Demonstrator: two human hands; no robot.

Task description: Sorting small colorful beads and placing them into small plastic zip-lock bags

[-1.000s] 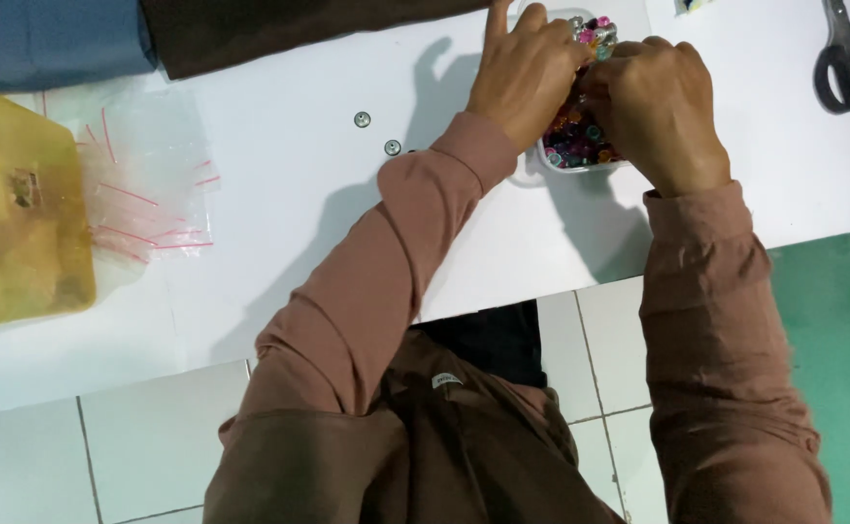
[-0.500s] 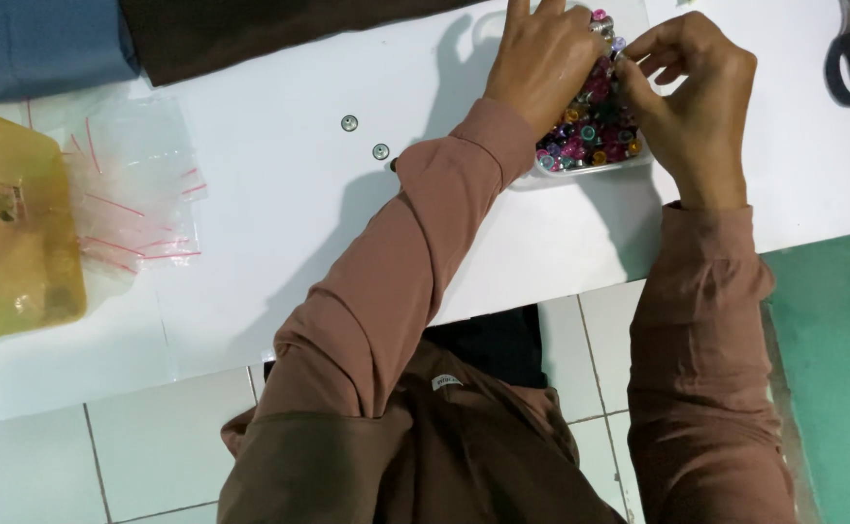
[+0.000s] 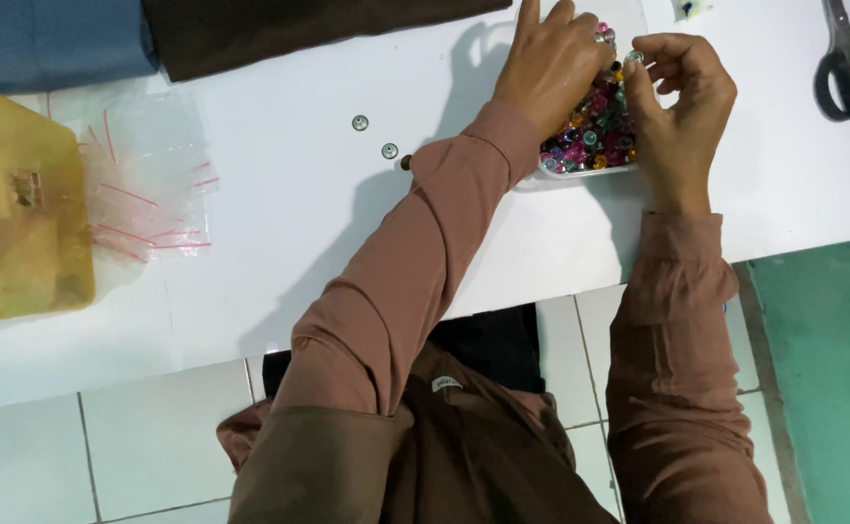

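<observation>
A small white tray full of colourful beads sits on the white table near its far edge. My left hand rests on the beads with fingers spread over the tray's left side. My right hand hovers at the tray's right side, and its thumb and forefinger pinch a small clear bead. Both arms wear brown sleeves.
Two small metal studs lie left of the tray. Clear zip bags with red strips lie beside a yellow plastic box at the left. Black scissors rest at the far right. Blue and dark brown fabric lies along the back.
My hands have parted, uncovering more of the bead tray. The right hand lifted off the tray to its right side, pinching a bead. The view shifted slightly.
</observation>
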